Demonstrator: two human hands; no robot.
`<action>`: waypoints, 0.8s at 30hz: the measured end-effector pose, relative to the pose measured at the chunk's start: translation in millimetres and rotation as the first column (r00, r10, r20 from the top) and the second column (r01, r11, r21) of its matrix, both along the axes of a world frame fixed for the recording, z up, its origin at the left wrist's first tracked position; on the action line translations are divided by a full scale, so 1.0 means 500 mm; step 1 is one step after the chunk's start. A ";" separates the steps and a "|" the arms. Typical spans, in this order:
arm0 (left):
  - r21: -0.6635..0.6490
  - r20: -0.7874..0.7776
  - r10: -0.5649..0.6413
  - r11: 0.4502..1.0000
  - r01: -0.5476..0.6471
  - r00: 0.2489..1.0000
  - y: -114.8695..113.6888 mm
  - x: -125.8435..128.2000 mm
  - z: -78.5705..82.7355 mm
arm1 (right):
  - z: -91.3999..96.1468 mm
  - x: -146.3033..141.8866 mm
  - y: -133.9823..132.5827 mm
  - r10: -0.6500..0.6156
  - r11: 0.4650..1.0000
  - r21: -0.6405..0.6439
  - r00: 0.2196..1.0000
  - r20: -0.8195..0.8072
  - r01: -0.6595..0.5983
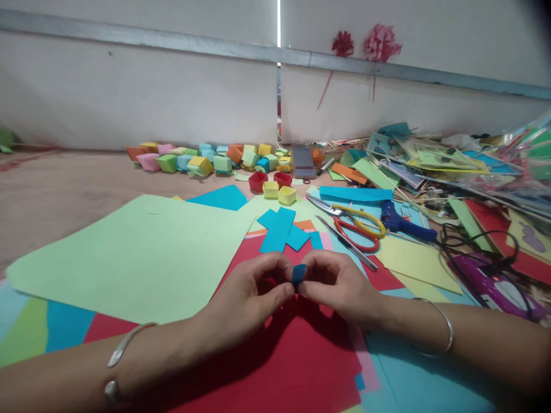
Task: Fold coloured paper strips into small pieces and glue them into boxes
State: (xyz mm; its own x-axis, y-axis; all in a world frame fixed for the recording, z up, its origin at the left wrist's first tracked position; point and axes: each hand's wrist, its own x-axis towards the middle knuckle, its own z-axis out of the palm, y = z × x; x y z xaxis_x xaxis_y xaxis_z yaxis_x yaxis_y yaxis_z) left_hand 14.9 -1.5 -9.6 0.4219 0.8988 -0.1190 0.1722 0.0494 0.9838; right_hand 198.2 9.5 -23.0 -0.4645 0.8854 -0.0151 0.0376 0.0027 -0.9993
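Note:
Between the fingertips of both hands is a small folded piece of blue paper (298, 274). My left hand (262, 287) pinches its left side, and my right hand (333, 284) pinches its right side. Both hands hover over a large red paper sheet (258, 367). Just beyond the fingers lie crossed blue paper strips (279, 228). Farther back stand small open paper boxes, two red (258, 182) and two yellow (287, 195). The fingers partly cover the folded piece, so its full shape is hidden.
At right lie yellow-handled scissors (365, 218), red-handled scissors (357, 235), a pen (355, 249), a blue glue gun (407, 222) with a black cord and a purple device (495, 284). A big light green sheet (129, 258) spreads left. Several colourful paper cubes (200, 165) line the wall.

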 end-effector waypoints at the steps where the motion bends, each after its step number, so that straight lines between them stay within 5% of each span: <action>1: -0.027 0.034 0.005 1.000 -0.004 0.999 0.000 0.001 -0.001 | 0.000 0.000 0.000 0.005 1.000 0.007 1.000 -0.021 -0.005; 6: -0.122 0.168 0.023 0.992 -0.002 0.985 0.004 0.003 -0.005 | -0.001 0.001 0.001 0.013 0.999 0.044 0.998 -0.066 -0.010; 13: -0.215 0.121 -0.019 0.976 0.045 0.992 0.010 0.000 0.001 | 0.001 0.001 0.004 -0.011 0.999 -0.031 0.998 -0.068 0.009; 24: -0.149 0.018 0.011 0.989 -0.008 1.000 0.007 0.000 0.002 | 0.003 0.008 -0.001 -0.041 0.935 0.353 0.987 0.155 -0.016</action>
State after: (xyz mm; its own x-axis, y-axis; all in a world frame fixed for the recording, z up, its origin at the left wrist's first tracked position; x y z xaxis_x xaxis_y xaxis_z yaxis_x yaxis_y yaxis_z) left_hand 15.0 2.2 -8.4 0.4171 0.8756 -0.2436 0.1523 0.1969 0.9685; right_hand 202.5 9.0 -21.5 -0.4706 0.8527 0.2269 0.1968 0.3521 -0.9150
